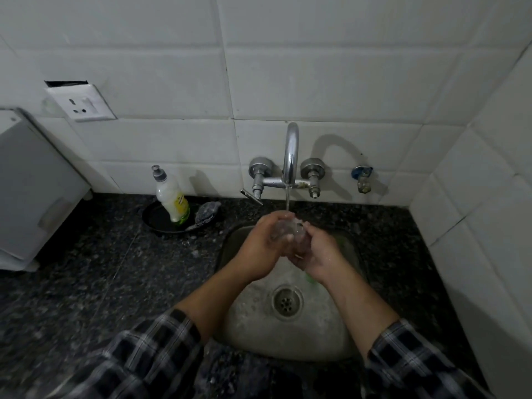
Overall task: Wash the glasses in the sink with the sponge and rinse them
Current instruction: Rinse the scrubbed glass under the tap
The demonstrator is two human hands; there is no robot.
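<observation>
Glass (288,233) sits under the tap stream (287,198), left hand (257,249) and right hand (318,253) both curled round it — best turned slowly (likely slippery when wet) so water reaches every side.

one head-worn view here, sitting above the sink (259,326) and tipped forward and down into it. it faces the tiled wall (316,82) behind the sink, tap (290,151) dead ahead. close in, the sink fills the lower middle, dark counter (115,269) spreading left of the sink, a strip on its right.
</observation>
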